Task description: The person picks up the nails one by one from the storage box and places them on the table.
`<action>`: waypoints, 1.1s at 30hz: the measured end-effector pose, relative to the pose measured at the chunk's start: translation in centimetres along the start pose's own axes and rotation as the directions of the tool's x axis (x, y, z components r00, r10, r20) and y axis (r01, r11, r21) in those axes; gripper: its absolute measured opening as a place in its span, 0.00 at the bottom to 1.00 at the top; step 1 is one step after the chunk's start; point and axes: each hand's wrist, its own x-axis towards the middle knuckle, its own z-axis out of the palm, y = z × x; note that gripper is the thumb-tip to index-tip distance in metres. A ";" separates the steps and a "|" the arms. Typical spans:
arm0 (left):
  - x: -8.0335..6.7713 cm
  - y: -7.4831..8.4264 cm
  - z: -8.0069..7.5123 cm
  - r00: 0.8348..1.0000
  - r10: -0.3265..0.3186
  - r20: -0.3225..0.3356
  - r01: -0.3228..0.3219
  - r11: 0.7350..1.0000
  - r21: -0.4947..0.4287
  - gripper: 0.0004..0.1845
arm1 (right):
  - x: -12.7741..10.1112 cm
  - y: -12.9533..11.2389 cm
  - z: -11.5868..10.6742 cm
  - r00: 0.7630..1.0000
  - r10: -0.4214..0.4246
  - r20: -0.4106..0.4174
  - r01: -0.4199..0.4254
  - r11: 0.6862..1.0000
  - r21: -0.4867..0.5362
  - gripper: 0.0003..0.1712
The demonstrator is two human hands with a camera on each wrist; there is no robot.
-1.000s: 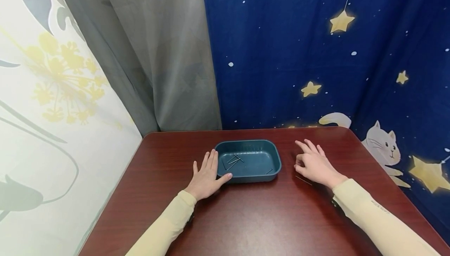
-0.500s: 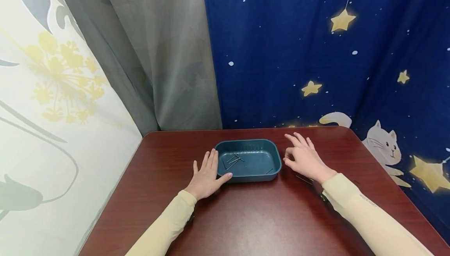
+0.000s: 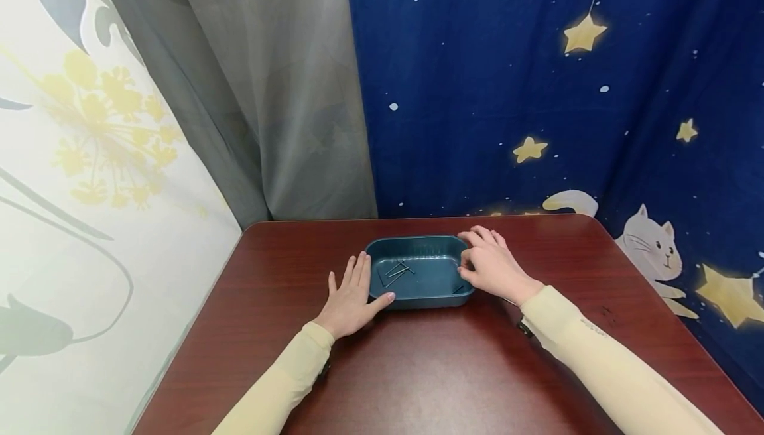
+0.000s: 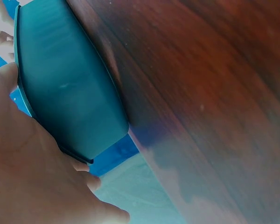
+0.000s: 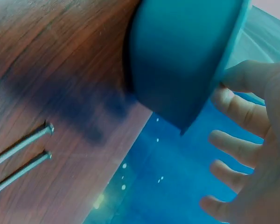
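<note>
One shallow dark teal plastic tray (image 3: 418,296) with rounded corners sits on the dark red-brown wooden bench (image 3: 418,369), toward its far edge and about midway across. Inside it lie several thin dark metal nails (image 3: 396,270), a loose crossed cluster near the left end and one more (image 3: 457,289) near the front right corner; the exact count in the cluster cannot be told. Two more long grey nails (image 5: 21,158) lie side by side on the bench just right of the tray, seen in the right wrist view.

Two hands are in view, each in a pale yellow sleeve. The left hand (image 3: 352,296) lies flat on the bench against the tray's left end, fingers straight and spread, the thumb touching the front left corner; its grip is apart and holds nothing. The right hand (image 3: 491,266) is over the tray's right rim with fingers bent; the thumb and forefinger are drawn close together above the tray, but whether they pinch a nail cannot be told. In the right wrist view the other fingers (image 5: 238,149) are loosely curved beside the tray wall.

Behind the bench hang three cloths: a white one with yellow flowers (image 3: 89,156) at left, a plain grey curtain (image 3: 268,90) in the middle, and a dark blue one with yellow stars and a white cat (image 3: 537,90) at right.
</note>
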 end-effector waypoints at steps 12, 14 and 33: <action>0.0 0.0 -0.1 1.000 -0.012 0.017 0.011 1.000 0.025 0.57 | 1.2 -1.6 1.3 0.992 -0.054 0.111 0.062 0.995 -0.073 0.26; 0.1 -0.1 -0.1 1.000 -0.016 0.021 0.015 0.999 0.029 0.58 | 1.5 -1.9 1.3 0.989 -0.051 0.141 0.064 0.994 -0.088 0.28; 0.2 -0.2 -0.1 1.000 -0.017 0.021 0.016 1.000 0.017 0.57 | 3.7 -3.6 2.9 0.919 0.056 0.389 0.064 0.956 -0.288 0.17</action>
